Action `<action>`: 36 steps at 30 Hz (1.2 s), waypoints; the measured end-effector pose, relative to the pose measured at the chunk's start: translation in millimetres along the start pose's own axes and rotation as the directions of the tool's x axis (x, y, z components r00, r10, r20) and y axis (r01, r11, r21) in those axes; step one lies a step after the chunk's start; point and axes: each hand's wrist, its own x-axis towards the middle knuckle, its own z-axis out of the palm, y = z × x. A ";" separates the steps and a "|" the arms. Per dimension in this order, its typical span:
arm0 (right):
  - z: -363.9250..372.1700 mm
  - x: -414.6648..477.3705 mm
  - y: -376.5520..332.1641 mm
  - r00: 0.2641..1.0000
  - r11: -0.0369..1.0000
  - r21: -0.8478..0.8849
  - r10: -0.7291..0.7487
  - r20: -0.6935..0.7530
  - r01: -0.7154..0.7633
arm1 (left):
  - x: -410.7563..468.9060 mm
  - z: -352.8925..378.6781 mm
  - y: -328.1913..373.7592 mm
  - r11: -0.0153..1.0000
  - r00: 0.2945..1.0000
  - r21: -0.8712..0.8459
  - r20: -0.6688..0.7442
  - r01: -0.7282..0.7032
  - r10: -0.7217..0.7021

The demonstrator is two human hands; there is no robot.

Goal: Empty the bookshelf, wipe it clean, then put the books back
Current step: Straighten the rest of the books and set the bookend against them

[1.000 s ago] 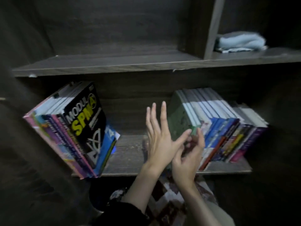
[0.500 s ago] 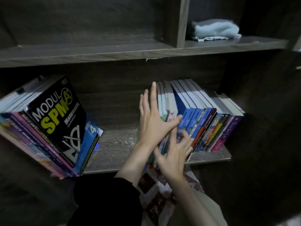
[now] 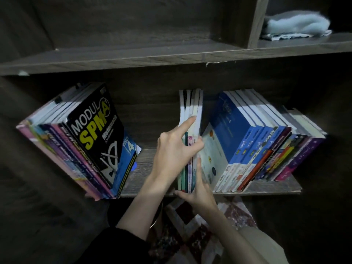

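Bookshelf [image 3: 133, 59] of dark wood carries its books on the lower shelf board [image 3: 282, 186], in three groups. Between the two hands a slim bundle of books [image 3: 191, 109] stands upright at the middle of the board, spines facing the person. The left hand [image 3: 171, 155] grips this bundle from its left side, the index finger stretched up along the spines and the other fingers curled over onto the bundle's front. The right hand [image 3: 201, 195] sits just below the left one at the board's front edge and holds the foot of the same bundle, with its thumb under the left side and its fingers running up the right side. Left of the left hand, and apart from it, a leaning stack [image 3: 62, 149] tilts leftward, fronted by a black book marked MODUL SPM [image 3: 95, 134]. Right of the right hand a row of books [image 3: 257, 145] with blue and purple spines tilts rightward, with a gap between it and the held bundle. Above and to the right of both hands, a pale blue cloth [image 3: 297, 23] lies in the upper right compartment. Below the hands lies patterned fabric [image 3: 190, 237].
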 end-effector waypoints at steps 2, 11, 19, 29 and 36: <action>16.0 2.7 -6.4 1.000 1.000 -0.019 -0.007 -0.001 0.007 | -3.5 -8.9 -7.8 1.000 0.999 0.012 -0.027 -0.018 0.018; 88.1 20.6 -48.3 0.995 0.984 -0.146 -0.096 0.029 0.100 | -4.2 -68.3 -59.7 0.996 0.990 0.053 -0.127 0.074 -0.067; 131.3 35.1 -77.0 0.965 0.982 0.069 -0.184 0.189 0.174 | -6.1 -112.1 -95.9 0.983 0.979 0.151 -0.190 0.103 -0.073; 154.4 46.2 -72.4 0.958 0.968 0.033 -0.252 0.141 0.249 | -26.6 -98.8 -127.4 0.652 0.816 0.749 -0.448 0.120 0.365; 139.4 50.6 -70.9 0.920 0.974 0.057 -0.227 0.318 0.220 | -40.5 -79.5 -184.8 0.637 0.881 0.733 -0.439 0.239 0.176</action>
